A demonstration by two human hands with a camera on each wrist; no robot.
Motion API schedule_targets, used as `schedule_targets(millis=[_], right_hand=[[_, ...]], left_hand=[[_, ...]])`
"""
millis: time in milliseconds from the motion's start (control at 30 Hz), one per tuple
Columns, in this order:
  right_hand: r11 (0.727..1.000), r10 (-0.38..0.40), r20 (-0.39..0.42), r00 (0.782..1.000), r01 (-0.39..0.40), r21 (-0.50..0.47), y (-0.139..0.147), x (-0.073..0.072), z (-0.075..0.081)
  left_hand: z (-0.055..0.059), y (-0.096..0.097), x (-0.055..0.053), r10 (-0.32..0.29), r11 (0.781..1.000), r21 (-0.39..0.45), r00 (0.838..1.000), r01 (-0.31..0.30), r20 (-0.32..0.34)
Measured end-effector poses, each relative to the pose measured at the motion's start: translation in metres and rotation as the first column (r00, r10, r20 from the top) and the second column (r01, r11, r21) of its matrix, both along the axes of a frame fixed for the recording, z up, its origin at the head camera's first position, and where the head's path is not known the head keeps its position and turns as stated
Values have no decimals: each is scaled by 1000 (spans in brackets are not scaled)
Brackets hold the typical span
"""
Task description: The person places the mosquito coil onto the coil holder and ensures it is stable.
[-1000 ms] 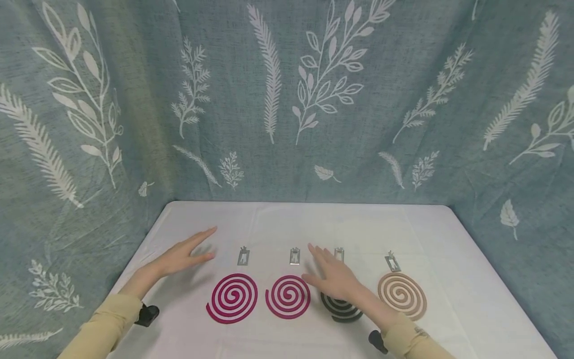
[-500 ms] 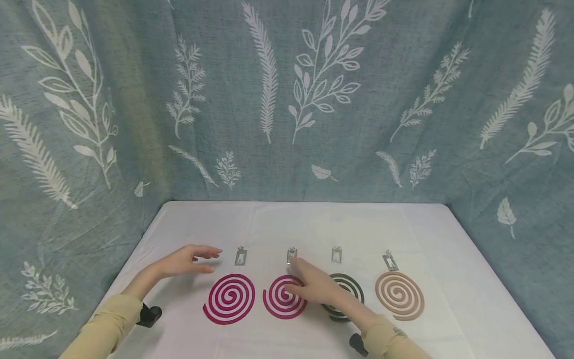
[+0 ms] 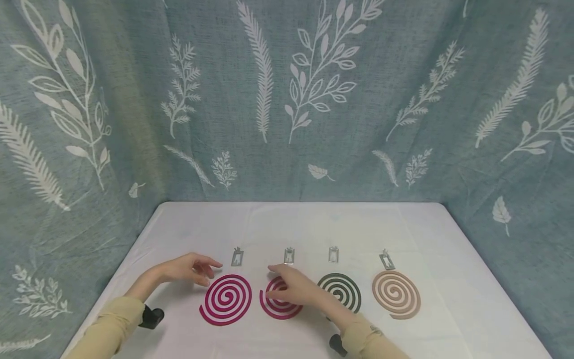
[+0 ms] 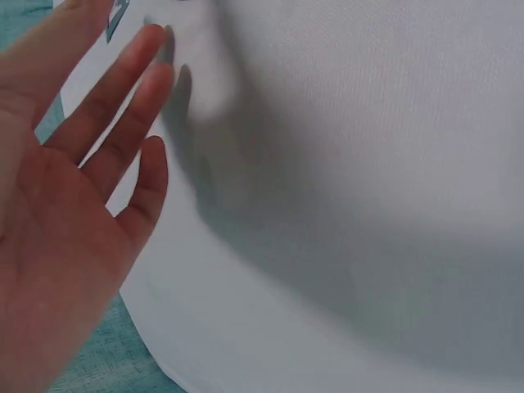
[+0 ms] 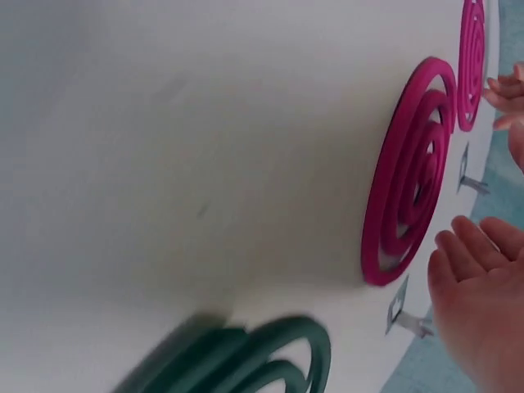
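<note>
A magenta mosquito coil (image 3: 227, 296) lies flat at the left of a row. My left hand (image 3: 186, 268) hovers at its upper left with loosely bent fingers, holding nothing; its palm (image 4: 65, 221) shows in the left wrist view. Over a second magenta mosquito coil (image 3: 284, 316) reaches my right hand (image 3: 293, 286), empty, hiding much of that coil in the head view. Its fingers (image 5: 483, 246) are relaxed in the right wrist view. Small metal coil stands (image 3: 237, 264) (image 3: 289, 263) lie behind these two coils.
Further right lie a dark green coil (image 3: 339, 297), partly behind my right forearm, and a tan coil (image 3: 394, 293). Two more metal stands (image 3: 334, 261) (image 3: 386, 262) lie behind them. A patterned blue-green curtain (image 3: 287, 169) surrounds the white table (image 3: 296, 219).
My right hand has moved left, from the green coil to the second magenta coil. The left hand has come lower towards the first coil, fingers bending more. The coils stay put.
</note>
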State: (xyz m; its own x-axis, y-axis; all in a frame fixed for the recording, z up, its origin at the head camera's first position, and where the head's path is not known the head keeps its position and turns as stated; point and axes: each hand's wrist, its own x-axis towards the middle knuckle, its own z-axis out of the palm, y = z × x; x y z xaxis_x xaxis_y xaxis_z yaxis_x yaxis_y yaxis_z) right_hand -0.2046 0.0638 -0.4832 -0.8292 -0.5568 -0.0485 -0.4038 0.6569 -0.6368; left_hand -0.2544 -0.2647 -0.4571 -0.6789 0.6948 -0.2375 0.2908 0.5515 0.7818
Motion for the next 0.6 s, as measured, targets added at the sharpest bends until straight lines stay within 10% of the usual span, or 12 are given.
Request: schedule_targets(millis=[600], right_hand=[[996, 84, -44, 995, -82, 45, -41, -2, -7]], left_hand=[[-10, 2, -2, 4, 999, -39, 989, 2, 148]])
